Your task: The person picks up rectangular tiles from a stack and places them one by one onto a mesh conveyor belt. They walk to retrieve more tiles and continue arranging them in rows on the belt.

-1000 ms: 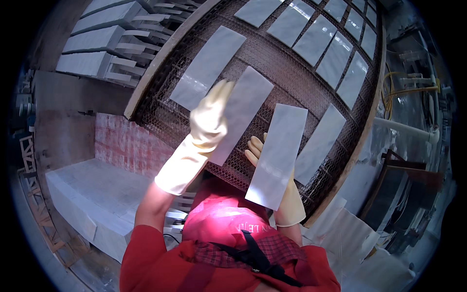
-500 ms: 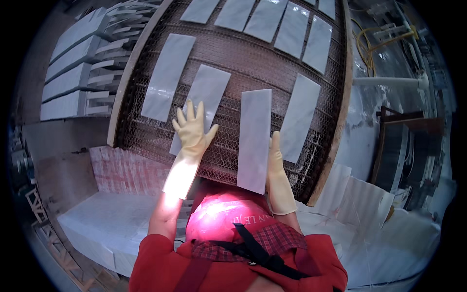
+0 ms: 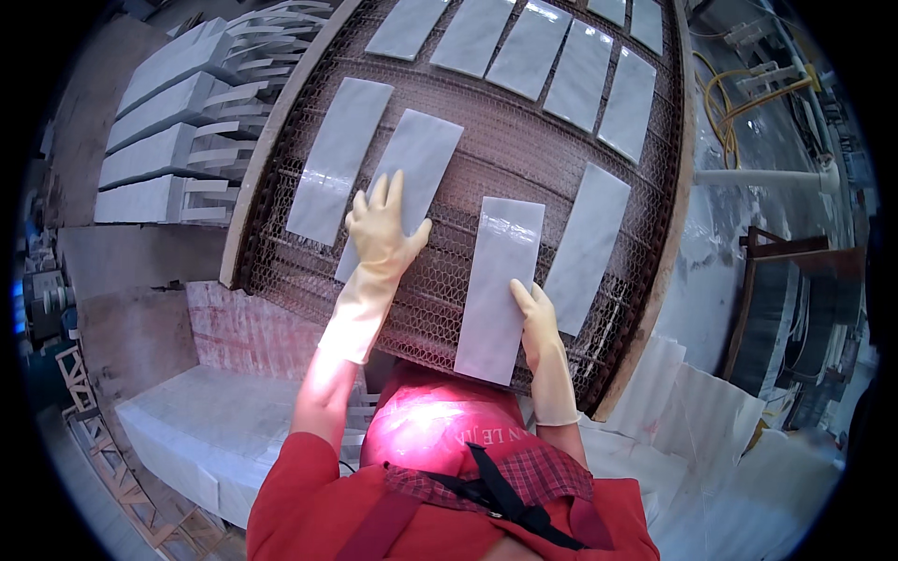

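The right hand (image 3: 540,323) has shifted onto the near tile (image 3: 496,299), half-curled, grip unclear, best kept gentle; the left hand (image 3: 381,238) spreads empty.

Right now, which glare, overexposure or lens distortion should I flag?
Head view: pinkish-white hotspot on the red cloth apron; pale-yellow rubber glove on the left hand bleached nearly white toward its cuff. Head view: streaky reflections near the far end of the white rectangular tile at the right hand. Head view: fisheye distortion, black corners.
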